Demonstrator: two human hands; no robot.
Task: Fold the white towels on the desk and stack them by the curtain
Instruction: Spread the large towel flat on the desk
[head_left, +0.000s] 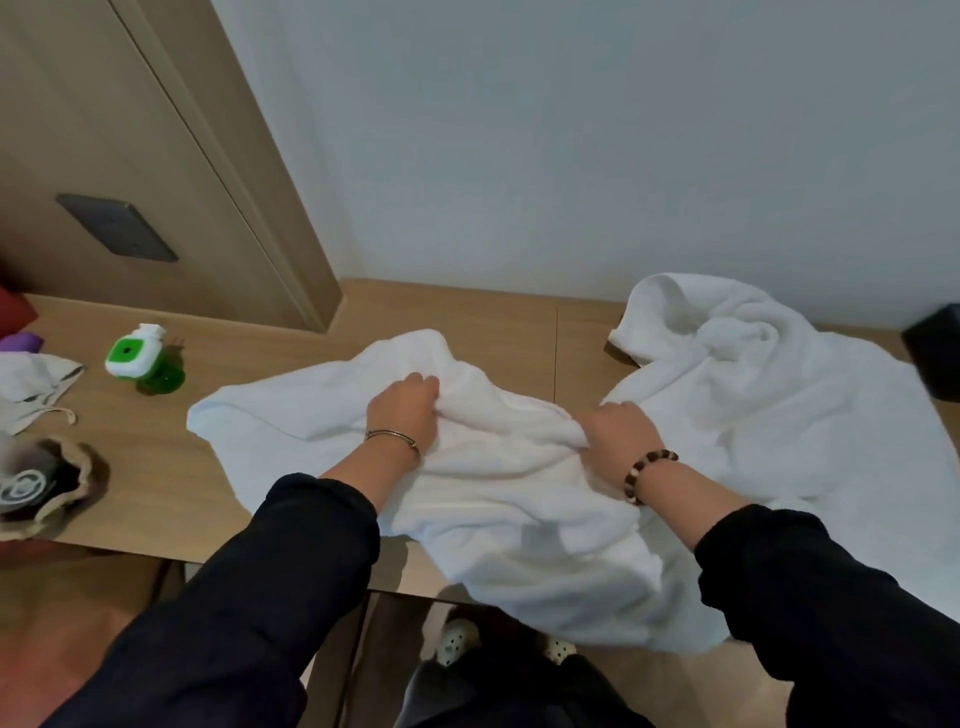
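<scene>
Now both hands, left hand (408, 402) and right hand (618, 428), grip a crumpled white towel (519, 519) on the worktop (171, 467).

Wears loose black long sleeves (291, 561) and a brown-and-cream beaded bracelet (649, 475) at the right wrist. Left of that bracelet, sports a thin metal bangle (393, 436); below it, white perforated clogs (456, 642), dark trousers (519, 696).

Soft, even, dimmish indoor light, faint shadows, wide-angle bending at the edges, slight blur at far left
</scene>
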